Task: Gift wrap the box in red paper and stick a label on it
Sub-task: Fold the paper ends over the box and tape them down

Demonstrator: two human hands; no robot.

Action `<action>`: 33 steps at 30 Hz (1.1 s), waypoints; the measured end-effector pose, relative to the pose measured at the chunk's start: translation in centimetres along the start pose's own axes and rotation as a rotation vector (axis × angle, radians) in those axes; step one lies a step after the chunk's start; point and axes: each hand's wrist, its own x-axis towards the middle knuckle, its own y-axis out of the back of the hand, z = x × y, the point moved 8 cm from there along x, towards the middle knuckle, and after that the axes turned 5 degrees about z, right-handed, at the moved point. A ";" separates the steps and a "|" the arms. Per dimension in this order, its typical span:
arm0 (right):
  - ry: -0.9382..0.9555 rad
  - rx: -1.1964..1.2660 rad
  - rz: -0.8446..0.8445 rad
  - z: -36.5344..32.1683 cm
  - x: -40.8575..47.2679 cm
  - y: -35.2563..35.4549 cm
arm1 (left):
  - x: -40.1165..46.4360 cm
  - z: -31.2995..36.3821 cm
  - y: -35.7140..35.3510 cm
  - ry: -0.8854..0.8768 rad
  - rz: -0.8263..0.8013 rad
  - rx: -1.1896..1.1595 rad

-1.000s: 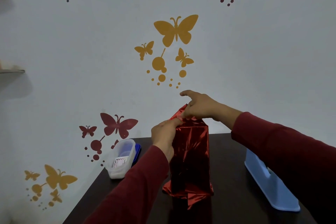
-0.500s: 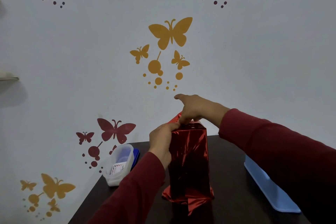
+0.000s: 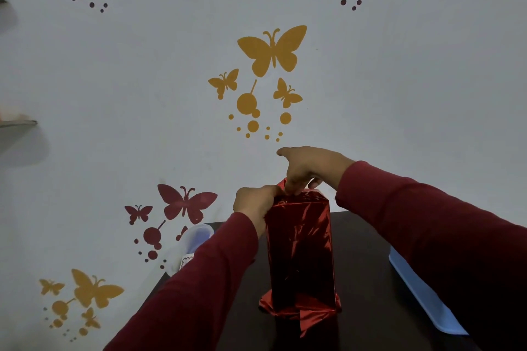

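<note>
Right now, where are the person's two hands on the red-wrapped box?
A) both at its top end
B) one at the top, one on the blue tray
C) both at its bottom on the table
A: the left hand and right hand both pinch the red paper at the upright box's top end.

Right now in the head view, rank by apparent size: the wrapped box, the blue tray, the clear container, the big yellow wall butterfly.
1. wrapped box
2. blue tray, partly hidden by a sleeve
3. yellow butterfly
4. clear container, partly hidden by a sleeve

Tray and butterfly look close; the butterfly is farther off, so that order is unsure.
</note>
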 end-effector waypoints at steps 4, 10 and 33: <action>-0.057 0.022 0.008 0.2 0.3 -0.2 | 0.9 0.3 0.2 -0.095 0.048 0.105; -0.147 0.072 0.133 1.8 0.4 0.8 | 0.4 0.7 0.7 -0.109 0.074 0.131; -0.305 1.015 0.385 8.9 -3.1 -3.2 | 0.5 -0.9 1.0 -0.074 0.092 -0.005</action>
